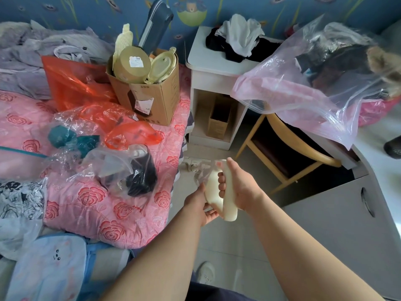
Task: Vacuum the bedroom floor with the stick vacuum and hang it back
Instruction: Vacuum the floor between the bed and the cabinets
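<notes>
**Stick vacuum held in both hands beside the bed**

The cream stick vacuum (211, 190) hangs over the floor (227, 246), between the edge of the bed (97, 203) and the front of the desk (347, 213). Its tube and floor head are hidden below the hands. The right hand (238, 185) wraps its fingers round the loop handle, probably to steer. The left hand (199, 205) cups the body from beneath with its fingers curled under, seemingly to steady the weight.
</notes>
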{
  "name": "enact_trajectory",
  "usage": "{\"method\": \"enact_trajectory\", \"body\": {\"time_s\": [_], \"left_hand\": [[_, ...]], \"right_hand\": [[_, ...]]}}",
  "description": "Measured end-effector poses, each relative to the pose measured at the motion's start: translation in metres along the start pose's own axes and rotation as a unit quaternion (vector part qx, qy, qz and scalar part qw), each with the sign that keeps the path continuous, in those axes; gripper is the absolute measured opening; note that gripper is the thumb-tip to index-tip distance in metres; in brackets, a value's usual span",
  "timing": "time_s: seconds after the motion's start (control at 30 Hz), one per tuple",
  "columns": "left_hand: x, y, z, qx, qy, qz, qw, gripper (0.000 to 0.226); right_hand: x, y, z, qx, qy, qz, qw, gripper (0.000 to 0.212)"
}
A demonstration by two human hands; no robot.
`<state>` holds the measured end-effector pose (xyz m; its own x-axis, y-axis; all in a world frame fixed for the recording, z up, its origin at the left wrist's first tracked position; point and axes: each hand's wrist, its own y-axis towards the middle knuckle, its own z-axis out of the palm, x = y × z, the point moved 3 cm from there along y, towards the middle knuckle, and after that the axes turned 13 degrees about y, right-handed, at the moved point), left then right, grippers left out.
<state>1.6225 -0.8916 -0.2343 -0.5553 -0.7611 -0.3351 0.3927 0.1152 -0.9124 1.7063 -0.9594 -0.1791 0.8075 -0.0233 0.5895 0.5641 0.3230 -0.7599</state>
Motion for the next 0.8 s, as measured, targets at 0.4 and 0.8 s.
{"method": "enact_trajectory", "body": {"time_s": [0.4, 0.8], "left_hand": [[-0.071, 0.024, -0.021, 0.007, 0.005, -0.023, 1.0, 0.033], [-0.108, 0.044, -0.029, 0.017, 0.018, -0.018, 1.0, 0.032]], "right_hand": [[0.021, 0.039, 0.063, -0.033, 0.014, 0.002, 0.999, 0.038], [0.035, 0.066, 0.088, -0.05, 0.017, -0.006, 0.999, 0.04]]}}
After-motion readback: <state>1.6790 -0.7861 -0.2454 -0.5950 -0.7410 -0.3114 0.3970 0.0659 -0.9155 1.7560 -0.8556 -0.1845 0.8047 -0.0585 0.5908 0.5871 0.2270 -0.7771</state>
